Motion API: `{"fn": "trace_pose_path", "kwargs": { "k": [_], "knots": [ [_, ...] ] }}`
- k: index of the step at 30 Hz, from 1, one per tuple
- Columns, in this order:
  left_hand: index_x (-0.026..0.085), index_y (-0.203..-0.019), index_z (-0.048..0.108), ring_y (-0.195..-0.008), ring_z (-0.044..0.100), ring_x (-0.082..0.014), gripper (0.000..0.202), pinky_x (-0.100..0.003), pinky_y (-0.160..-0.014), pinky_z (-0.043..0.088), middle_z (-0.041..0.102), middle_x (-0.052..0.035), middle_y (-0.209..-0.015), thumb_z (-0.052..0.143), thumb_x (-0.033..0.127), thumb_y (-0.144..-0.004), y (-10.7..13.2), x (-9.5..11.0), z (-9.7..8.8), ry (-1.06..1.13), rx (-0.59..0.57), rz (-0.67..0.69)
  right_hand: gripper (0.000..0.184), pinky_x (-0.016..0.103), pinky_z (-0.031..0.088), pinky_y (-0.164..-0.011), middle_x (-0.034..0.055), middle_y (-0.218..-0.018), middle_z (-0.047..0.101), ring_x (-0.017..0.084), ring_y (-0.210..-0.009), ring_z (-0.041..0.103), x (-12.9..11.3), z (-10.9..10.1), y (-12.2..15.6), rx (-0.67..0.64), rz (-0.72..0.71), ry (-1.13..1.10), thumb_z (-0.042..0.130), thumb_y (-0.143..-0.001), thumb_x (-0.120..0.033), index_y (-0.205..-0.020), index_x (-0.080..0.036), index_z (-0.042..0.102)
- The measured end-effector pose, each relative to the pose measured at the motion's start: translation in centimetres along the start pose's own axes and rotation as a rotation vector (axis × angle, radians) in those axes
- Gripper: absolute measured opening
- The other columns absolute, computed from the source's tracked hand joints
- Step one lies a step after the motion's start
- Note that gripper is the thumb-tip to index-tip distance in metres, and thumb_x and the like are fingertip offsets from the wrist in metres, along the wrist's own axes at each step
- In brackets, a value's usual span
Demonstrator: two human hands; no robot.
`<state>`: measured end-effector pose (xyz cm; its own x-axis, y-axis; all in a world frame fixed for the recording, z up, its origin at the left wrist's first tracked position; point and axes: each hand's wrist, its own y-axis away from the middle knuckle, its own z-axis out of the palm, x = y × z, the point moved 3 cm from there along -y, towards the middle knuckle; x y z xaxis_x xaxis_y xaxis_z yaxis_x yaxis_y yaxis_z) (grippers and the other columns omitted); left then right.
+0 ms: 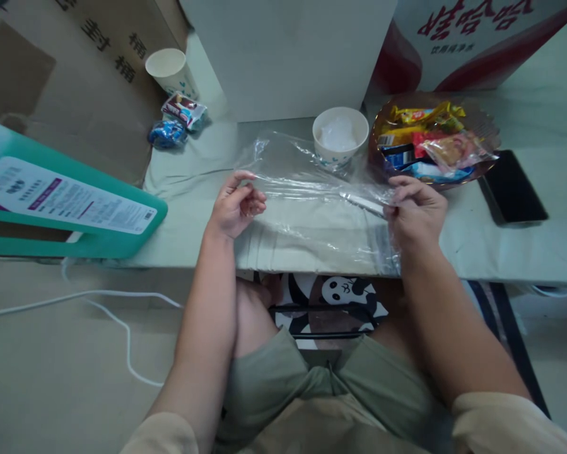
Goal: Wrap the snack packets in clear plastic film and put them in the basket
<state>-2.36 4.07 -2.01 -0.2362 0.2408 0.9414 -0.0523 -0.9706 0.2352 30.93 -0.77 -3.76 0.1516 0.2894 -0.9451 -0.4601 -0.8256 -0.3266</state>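
A clear, crinkled plastic bag [311, 189] is stretched out between my two hands above the front of the table. My left hand [238, 205] pinches its left edge, thumb against the fingers. At the other end, my right hand [415, 208] is closed on the bag's right edge, with part of the film hanging below it. A pale shiny strip [363, 205] shows beside the right fingers; I cannot tell whether it is a fold or a separate thing. Just behind the film stands a paper cup [340, 135] with something white and translucent inside.
A bowl [489, 135] of wrapped snacks and a black phone [514, 189] are to the right. Another paper cup [169, 69] and two small packets [176, 120] sit at back left. A large green jug [141, 221] stands left. Boxes [297, 57] line the back.
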Motion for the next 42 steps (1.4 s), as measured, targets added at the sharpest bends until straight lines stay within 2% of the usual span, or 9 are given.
{"fn": "trace_pose_path", "kwargs": {
  "k": [5, 9, 16, 20, 24, 29, 35, 37, 42],
  "knots": [
    [0.017, -0.061, 0.064, -0.053, 0.068, -0.0096, 0.011, -0.018, -0.052, 0.054, 0.073, 0.0003, -0.068, 0.071, 0.014, -0.069, 0.0, 0.1, 0.5, -0.003, -0.043, -0.009, 0.014, 0.028, 0.041, -0.050, 0.0030, -0.096, 0.071, 0.014, -0.065, 0.056, 0.5, -0.5, -0.8, 0.111, 0.090, -0.100, 0.061, -0.062, -0.019, -0.059, -0.023, 0.048],
    [0.017, -0.051, 0.066, -0.056, 0.067, -0.0107, 0.036, -0.021, -0.057, 0.057, 0.071, -0.0051, -0.067, 0.065, 0.033, -0.083, -0.8, -0.5, 0.5, -0.057, -0.034, -0.019, 0.006, 0.031, 0.041, -0.052, 0.0055, -0.103, 0.072, 0.012, -0.059, 0.051, 0.1, -0.6, -0.6, 0.070, 0.188, -0.228, 0.061, -0.063, -0.025, -0.061, -0.022, 0.055],
    [0.018, -0.046, 0.061, -0.055, 0.061, -0.0111, 0.045, -0.020, -0.054, 0.048, 0.059, -0.0017, -0.050, 0.080, 0.044, -0.076, -1.6, -1.5, -0.3, -0.270, 0.149, 0.145, 0.055, 0.036, 0.048, -0.064, 0.0066, -0.067, 0.061, 0.021, -0.071, 0.063, -0.3, -0.1, 0.4, -0.017, 0.231, -0.032, 0.056, -0.091, -0.062, -0.053, -0.023, 0.051],
    [0.017, -0.058, 0.067, -0.057, 0.056, -0.0081, 0.026, -0.018, -0.053, 0.045, 0.064, 0.0005, -0.062, 0.090, 0.029, -0.057, -0.8, -0.6, 0.2, -0.217, 0.035, 0.169, 0.022, 0.033, 0.051, -0.066, 0.0016, -0.082, 0.064, 0.017, -0.071, 0.059, 0.3, -0.1, 0.5, -0.127, 0.150, 0.131, 0.077, -0.080, -0.043, -0.087, -0.024, 0.068],
    [0.022, -0.087, 0.067, -0.078, 0.068, -0.0127, 0.047, -0.020, -0.062, 0.055, 0.071, -0.0011, -0.102, 0.091, 0.021, -0.046, 0.1, 0.1, 0.6, -0.076, -0.098, 0.092, 0.058, 0.035, 0.056, -0.074, 0.0052, -0.122, 0.062, 0.020, -0.093, 0.065, 1.7, -0.1, 0.6, -0.260, 0.061, 0.116, 0.078, -0.077, -0.037, -0.130, -0.034, 0.057],
    [0.027, -0.101, 0.064, -0.094, 0.071, -0.0171, 0.055, -0.018, -0.058, 0.051, 0.066, -0.0017, -0.126, 0.078, 0.009, -0.050, -0.1, 0.3, -0.2, -0.077, -0.044, 0.092, 0.073, 0.041, 0.058, -0.081, 0.0078, -0.135, 0.054, 0.021, -0.092, 0.067, 2.6, -0.1, 0.6, -0.385, 0.027, 0.131, 0.075, -0.079, -0.039, -0.146, -0.039, 0.045],
    [0.023, -0.086, 0.063, -0.076, 0.068, -0.0154, 0.013, -0.027, -0.062, 0.058, 0.070, -0.0032, -0.098, 0.064, 0.031, -0.076, -0.9, -0.2, -0.7, -0.026, 0.006, -0.044, 0.070, 0.036, 0.056, -0.073, 0.0068, -0.135, 0.056, 0.022, -0.098, 0.066, 1.8, -0.3, 0.4, -0.456, 0.000, 0.150, 0.070, -0.081, -0.038, -0.146, -0.041, 0.044],
    [0.022, -0.075, 0.059, -0.069, 0.065, -0.0138, 0.023, -0.026, -0.062, 0.058, 0.066, -0.0027, -0.082, 0.068, 0.043, -0.078, -1.0, -0.5, -0.5, -0.055, 0.035, -0.043, 0.070, 0.035, 0.056, -0.072, 0.0066, -0.136, 0.056, 0.023, -0.102, 0.066, 1.4, -0.1, 0.5, -0.468, -0.007, 0.163, 0.067, -0.081, -0.035, -0.146, -0.040, 0.044],
    [0.020, -0.071, 0.057, -0.060, 0.055, -0.0080, 0.027, -0.019, -0.055, 0.047, 0.060, 0.0024, -0.072, 0.083, 0.020, -0.061, -0.9, -0.7, 0.3, -0.196, 0.061, 0.148, 0.061, 0.045, 0.059, -0.088, 0.0102, -0.134, 0.059, 0.029, -0.116, 0.063, -1.1, 0.2, 1.2, -0.419, -0.161, 0.353, 0.060, -0.075, -0.019, -0.135, -0.031, 0.059]
  ]
}}
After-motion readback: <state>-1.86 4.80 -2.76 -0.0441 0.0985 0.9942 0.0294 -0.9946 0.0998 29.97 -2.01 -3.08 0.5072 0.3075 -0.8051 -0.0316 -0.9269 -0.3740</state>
